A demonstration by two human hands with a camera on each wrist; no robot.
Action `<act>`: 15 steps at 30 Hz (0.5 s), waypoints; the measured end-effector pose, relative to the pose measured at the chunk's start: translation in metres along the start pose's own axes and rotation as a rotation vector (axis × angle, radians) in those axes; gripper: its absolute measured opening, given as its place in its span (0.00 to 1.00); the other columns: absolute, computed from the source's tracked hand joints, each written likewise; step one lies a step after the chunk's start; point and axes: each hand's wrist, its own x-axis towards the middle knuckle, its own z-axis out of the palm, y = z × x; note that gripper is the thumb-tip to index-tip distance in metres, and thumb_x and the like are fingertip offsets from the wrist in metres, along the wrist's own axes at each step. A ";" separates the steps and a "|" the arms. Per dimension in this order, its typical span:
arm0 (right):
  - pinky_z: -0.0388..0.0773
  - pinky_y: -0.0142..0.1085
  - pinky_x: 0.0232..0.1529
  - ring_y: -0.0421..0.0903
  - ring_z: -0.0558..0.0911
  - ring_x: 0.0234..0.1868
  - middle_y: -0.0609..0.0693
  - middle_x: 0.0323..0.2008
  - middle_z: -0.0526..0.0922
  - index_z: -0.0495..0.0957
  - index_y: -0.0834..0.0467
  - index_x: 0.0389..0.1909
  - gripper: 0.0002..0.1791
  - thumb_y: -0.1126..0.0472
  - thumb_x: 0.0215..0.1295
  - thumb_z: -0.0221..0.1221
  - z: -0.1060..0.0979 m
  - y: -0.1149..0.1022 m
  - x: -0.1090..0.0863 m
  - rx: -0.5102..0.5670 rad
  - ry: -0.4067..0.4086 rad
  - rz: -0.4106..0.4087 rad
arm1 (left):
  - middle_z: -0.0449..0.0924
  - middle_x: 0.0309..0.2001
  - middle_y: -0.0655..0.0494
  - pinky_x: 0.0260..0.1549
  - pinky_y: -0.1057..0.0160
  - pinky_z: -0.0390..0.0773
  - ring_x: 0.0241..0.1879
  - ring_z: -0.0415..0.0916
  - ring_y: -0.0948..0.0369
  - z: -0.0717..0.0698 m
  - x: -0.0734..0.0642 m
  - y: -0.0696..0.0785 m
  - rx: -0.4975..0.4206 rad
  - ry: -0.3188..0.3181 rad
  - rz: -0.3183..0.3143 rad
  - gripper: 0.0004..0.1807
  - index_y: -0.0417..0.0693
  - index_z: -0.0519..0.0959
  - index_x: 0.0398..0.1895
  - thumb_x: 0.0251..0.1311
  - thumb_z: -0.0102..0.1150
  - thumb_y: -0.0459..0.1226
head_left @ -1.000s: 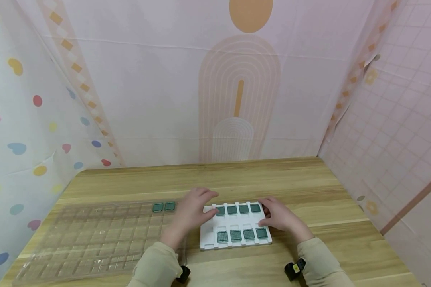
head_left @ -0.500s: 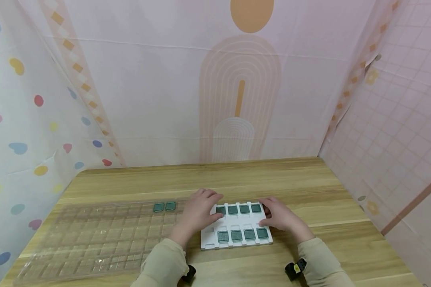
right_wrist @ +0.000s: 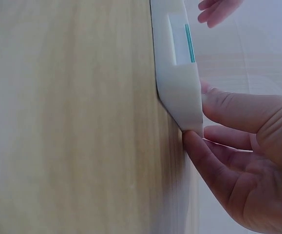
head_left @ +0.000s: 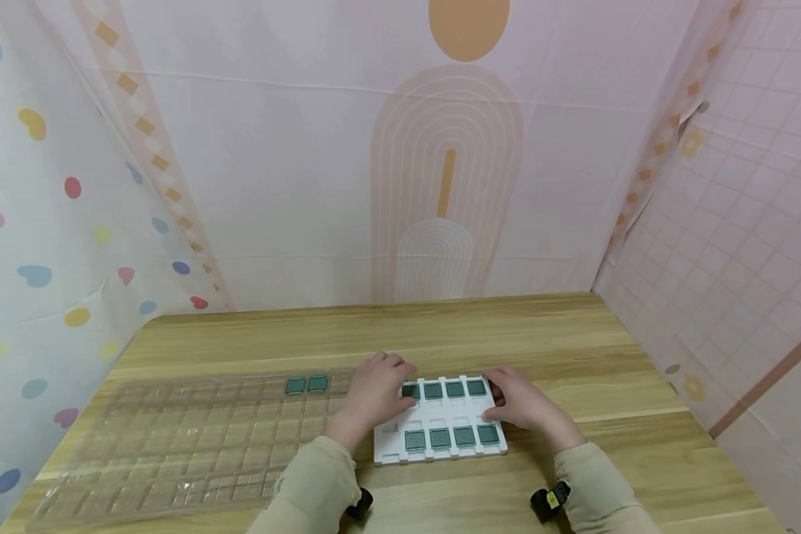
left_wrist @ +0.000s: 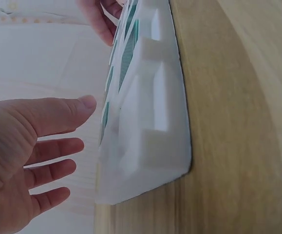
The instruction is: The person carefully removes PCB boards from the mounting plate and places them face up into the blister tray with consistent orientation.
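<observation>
Left hand: wide, thumb and fingers parted around nothing; stands over the left end of the tray, with a gap between its fingertips and the tray in the left wrist view.
Right hand: narrow, thumb and fingers pinching the tray at its right end.
White tray: lies flat on the table, between the hands.
Far-row chips: four green chips visible in pockets; the leftmost is partly covered by the left hand.
Near-row chips: four green chips, seated in pockets.
Far-left corner: hidden behind the left hand; contents cannot be told.
Caution, grip: the tray is held at one end only; a pull or lift there could tilt it and slide chips from their shallow pockets.
Caution, left thumb: close to the leftmost far-row chip; a careless sweep could unseat it.
Clear tray: left of the white tray; a forearm catching its rim could jolt two chips in its far row.
Table: wood-grained top beneath both trays.
</observation>
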 end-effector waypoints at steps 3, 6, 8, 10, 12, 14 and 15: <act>0.79 0.42 0.43 0.47 0.78 0.41 0.64 0.52 0.74 0.68 0.74 0.63 0.38 0.65 0.53 0.73 -0.001 0.000 -0.001 0.000 0.004 -0.016 | 0.81 0.50 0.50 0.51 0.48 0.74 0.50 0.74 0.51 0.003 0.001 0.000 0.007 -0.007 -0.009 0.25 0.47 0.83 0.51 0.49 0.76 0.44; 0.78 0.43 0.45 0.48 0.78 0.42 0.64 0.54 0.74 0.68 0.73 0.64 0.38 0.66 0.53 0.73 0.000 0.001 0.000 0.012 0.001 0.023 | 0.81 0.48 0.51 0.50 0.49 0.74 0.49 0.74 0.52 0.004 0.002 0.001 0.017 -0.009 -0.014 0.23 0.47 0.84 0.50 0.50 0.76 0.44; 0.78 0.43 0.46 0.47 0.78 0.43 0.63 0.55 0.74 0.68 0.72 0.65 0.39 0.66 0.53 0.73 0.001 0.001 0.000 0.009 -0.003 0.044 | 0.82 0.48 0.51 0.50 0.50 0.75 0.48 0.74 0.52 0.005 0.002 0.001 0.022 -0.010 -0.013 0.22 0.47 0.84 0.49 0.50 0.76 0.43; 0.78 0.43 0.46 0.47 0.78 0.43 0.63 0.55 0.74 0.68 0.72 0.65 0.39 0.66 0.53 0.73 0.001 0.001 0.001 0.004 -0.005 0.058 | 0.82 0.47 0.51 0.50 0.50 0.74 0.48 0.74 0.52 0.006 0.002 0.002 0.021 -0.015 -0.016 0.22 0.47 0.84 0.48 0.50 0.76 0.43; 0.78 0.42 0.46 0.47 0.78 0.43 0.63 0.55 0.74 0.68 0.71 0.65 0.39 0.66 0.53 0.73 0.001 0.001 0.001 0.002 -0.007 0.062 | 0.82 0.47 0.51 0.50 0.50 0.74 0.48 0.74 0.52 0.006 0.003 0.002 0.019 -0.026 -0.020 0.21 0.46 0.84 0.48 0.50 0.76 0.43; 0.78 0.42 0.46 0.47 0.78 0.43 0.62 0.56 0.74 0.68 0.71 0.65 0.39 0.66 0.52 0.74 0.000 0.001 0.001 0.004 -0.007 0.063 | 0.82 0.47 0.50 0.50 0.50 0.75 0.48 0.74 0.52 0.007 0.003 0.002 0.018 -0.033 -0.023 0.21 0.46 0.85 0.47 0.50 0.75 0.43; 0.78 0.42 0.46 0.47 0.78 0.43 0.62 0.56 0.74 0.68 0.71 0.65 0.39 0.66 0.52 0.74 0.000 0.000 0.001 0.005 -0.007 0.062 | 0.82 0.47 0.51 0.50 0.50 0.75 0.48 0.74 0.52 0.007 0.003 0.002 0.020 -0.038 -0.027 0.21 0.46 0.85 0.47 0.50 0.75 0.43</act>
